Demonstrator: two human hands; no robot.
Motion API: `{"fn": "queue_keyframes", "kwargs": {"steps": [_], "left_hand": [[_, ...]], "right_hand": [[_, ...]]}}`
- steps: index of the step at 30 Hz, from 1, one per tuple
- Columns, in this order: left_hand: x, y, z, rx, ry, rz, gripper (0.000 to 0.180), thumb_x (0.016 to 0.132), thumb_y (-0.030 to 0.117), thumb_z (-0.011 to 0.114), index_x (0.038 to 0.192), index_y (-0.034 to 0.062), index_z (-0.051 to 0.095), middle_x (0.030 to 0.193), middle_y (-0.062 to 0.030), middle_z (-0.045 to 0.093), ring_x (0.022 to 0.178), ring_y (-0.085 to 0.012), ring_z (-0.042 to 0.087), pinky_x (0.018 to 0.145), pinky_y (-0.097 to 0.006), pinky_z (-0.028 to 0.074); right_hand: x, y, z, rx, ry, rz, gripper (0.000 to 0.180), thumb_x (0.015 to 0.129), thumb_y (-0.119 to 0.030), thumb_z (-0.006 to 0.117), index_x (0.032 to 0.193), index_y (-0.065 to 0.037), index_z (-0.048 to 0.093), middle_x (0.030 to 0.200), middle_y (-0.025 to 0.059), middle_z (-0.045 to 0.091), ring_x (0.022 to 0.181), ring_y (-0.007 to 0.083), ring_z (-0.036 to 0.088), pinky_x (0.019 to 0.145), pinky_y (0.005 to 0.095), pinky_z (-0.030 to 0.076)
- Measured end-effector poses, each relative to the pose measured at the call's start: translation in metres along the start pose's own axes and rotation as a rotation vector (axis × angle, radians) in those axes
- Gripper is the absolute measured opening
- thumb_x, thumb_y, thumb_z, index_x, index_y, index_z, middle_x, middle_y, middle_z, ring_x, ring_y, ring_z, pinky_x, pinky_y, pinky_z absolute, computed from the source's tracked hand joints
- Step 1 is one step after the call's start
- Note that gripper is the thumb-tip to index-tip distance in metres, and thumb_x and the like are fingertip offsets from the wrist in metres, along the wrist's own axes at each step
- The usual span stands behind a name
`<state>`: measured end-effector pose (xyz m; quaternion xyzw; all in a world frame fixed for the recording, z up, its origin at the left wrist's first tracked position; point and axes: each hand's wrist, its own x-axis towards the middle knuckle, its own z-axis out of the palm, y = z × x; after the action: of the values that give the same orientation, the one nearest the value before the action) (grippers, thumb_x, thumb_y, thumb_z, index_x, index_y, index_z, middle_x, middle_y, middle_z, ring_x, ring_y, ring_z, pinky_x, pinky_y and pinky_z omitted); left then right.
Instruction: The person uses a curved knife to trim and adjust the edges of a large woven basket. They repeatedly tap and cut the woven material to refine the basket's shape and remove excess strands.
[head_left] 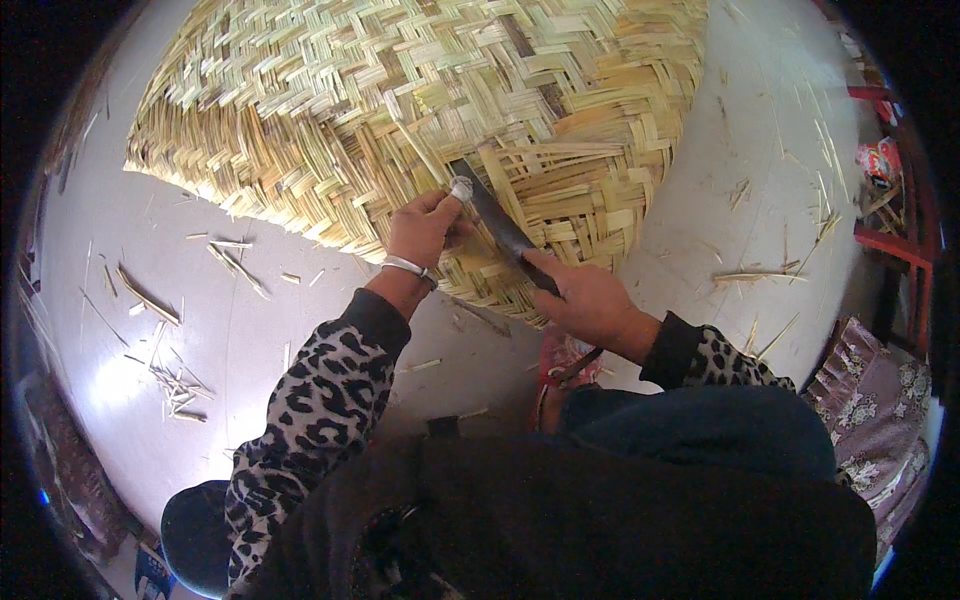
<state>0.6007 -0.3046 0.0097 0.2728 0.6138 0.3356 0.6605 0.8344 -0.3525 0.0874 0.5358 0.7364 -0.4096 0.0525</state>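
A large mat woven from flat yellow-green reed strips [330, 130] spreads in front of me, its near corner pointing toward my body. My right hand [595, 300] is wrapped around a long, dark, flat knife-like tool [505, 232]; its far end lies over the weave. Close to that end, my left hand [425, 230] has its fingers pinched together at the lower end of a pale loose reed strip [412, 135]. White wrapping [461, 189] covers one of its fingertips. A silver bangle [408, 267] circles the left wrist.
Cut reed scraps [180, 390] litter the pale floor [330, 250] left of the mat, and more pieces [760, 277] lie to its right. A red-framed stand [900, 245] is at the far right, above a patterned brown cloth [870, 400]. My foot shows in a red shoe [565, 365].
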Motion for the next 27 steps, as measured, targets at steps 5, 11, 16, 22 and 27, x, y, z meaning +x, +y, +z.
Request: {"fn": "queue_keyframes", "kwargs": {"steps": [5, 11, 16, 22, 27], "left_hand": [[0.0, 0.001, 0.006, -0.033, 0.066, 0.011, 0.027, 0.091, 0.027, 0.065, 0.087, 0.0006, 0.07, 0.068, -0.0045, 0.067, 0.055, -0.0092, 0.057, 0.052, -0.026, 0.046], [0.005, 0.015, 0.015, 0.047, 0.137, -0.036, 0.025, 0.091, 0.024, 0.065, 0.085, 0.0, 0.068, 0.069, -0.0042, 0.066, 0.053, -0.0109, 0.06, 0.048, -0.025, 0.044], [0.011, 0.021, 0.014, 0.047, 0.076, -0.088, 0.021, 0.09, 0.022, 0.065, 0.084, 0.0019, 0.067, 0.07, -0.0036, 0.065, 0.053, -0.0121, 0.06, 0.049, -0.026, 0.046], [-0.008, 0.021, 0.003, -0.145, -0.115, -0.277, 0.016, 0.087, 0.02, 0.068, 0.08, 0.0073, 0.061, 0.066, -0.001, 0.057, 0.051, -0.0132, 0.057, 0.048, -0.028, 0.046], [-0.02, 0.003, 0.011, -0.27, -0.22, -0.481, 0.015, 0.086, 0.019, 0.07, 0.081, 0.0087, 0.061, 0.069, -0.0012, 0.057, 0.053, -0.0139, 0.057, 0.047, -0.029, 0.047]], "right_hand": [[0.03, 0.0, -0.001, -0.027, 0.056, -0.007, 0.056, 0.088, -0.036, 0.058, 0.139, -0.015, 0.049, 0.084, 0.023, 0.066, 0.075, 0.0417, 0.065, 0.069, 0.0504, 0.051], [0.05, -0.005, -0.003, -0.204, 0.032, -0.056, 0.059, 0.085, -0.034, 0.062, 0.139, -0.014, 0.049, 0.08, 0.0197, 0.067, 0.074, 0.038, 0.066, 0.065, 0.0497, 0.051], [0.048, -0.004, 0.0, -0.277, 0.063, -0.081, 0.06, 0.083, -0.032, 0.062, 0.138, -0.013, 0.05, 0.073, 0.0176, 0.065, 0.069, 0.0366, 0.066, 0.062, 0.0485, 0.051], [0.049, -0.001, 0.0, -0.221, 0.075, -0.095, 0.06, 0.082, -0.032, 0.062, 0.138, -0.012, 0.05, 0.074, 0.0177, 0.066, 0.067, 0.0366, 0.066, 0.06, 0.049, 0.051], [0.05, -0.001, 0.0, -0.228, 0.041, -0.071, 0.057, 0.084, -0.032, 0.061, 0.137, -0.012, 0.05, 0.074, 0.0172, 0.066, 0.068, 0.037, 0.066, 0.059, 0.0499, 0.051]]}}
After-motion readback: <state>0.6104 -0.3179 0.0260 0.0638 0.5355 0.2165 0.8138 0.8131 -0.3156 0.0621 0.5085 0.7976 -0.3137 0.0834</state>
